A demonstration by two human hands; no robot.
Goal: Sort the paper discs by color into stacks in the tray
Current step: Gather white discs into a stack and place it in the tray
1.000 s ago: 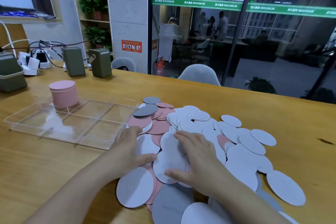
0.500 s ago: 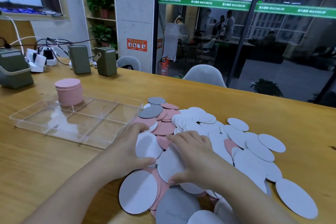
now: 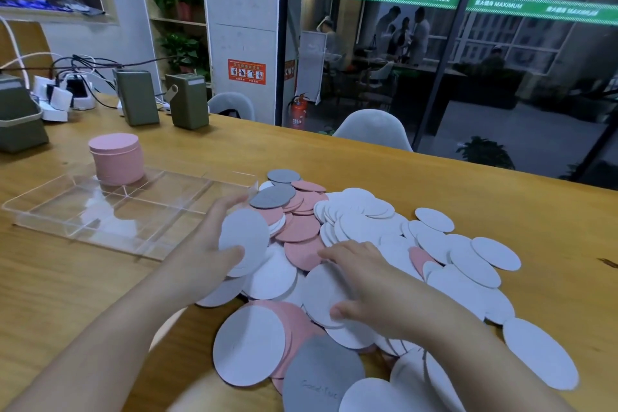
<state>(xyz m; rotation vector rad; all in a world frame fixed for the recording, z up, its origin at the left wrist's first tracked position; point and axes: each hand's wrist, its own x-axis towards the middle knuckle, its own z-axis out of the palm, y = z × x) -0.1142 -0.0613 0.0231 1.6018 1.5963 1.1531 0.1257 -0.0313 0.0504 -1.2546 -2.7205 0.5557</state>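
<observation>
Our left hand has lifted a white disc from the heap, fingers pinching it, while our right hand presses flat beside; next, the tray beyond.

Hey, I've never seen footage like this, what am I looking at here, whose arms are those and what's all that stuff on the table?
There is no machine here: a person wears a camera on the head, so the one picture looks forward and down at their own arms. On the wooden table lies a loose heap of paper discs in white, pink and grey. To the left sits a clear tray with compartments; one far compartment holds a stack of pink discs. The left hand holds a white disc, thumb on its face. The right hand rests on the heap, thumb pressed on another white disc. Green boxes and chargers stand at the back.
</observation>
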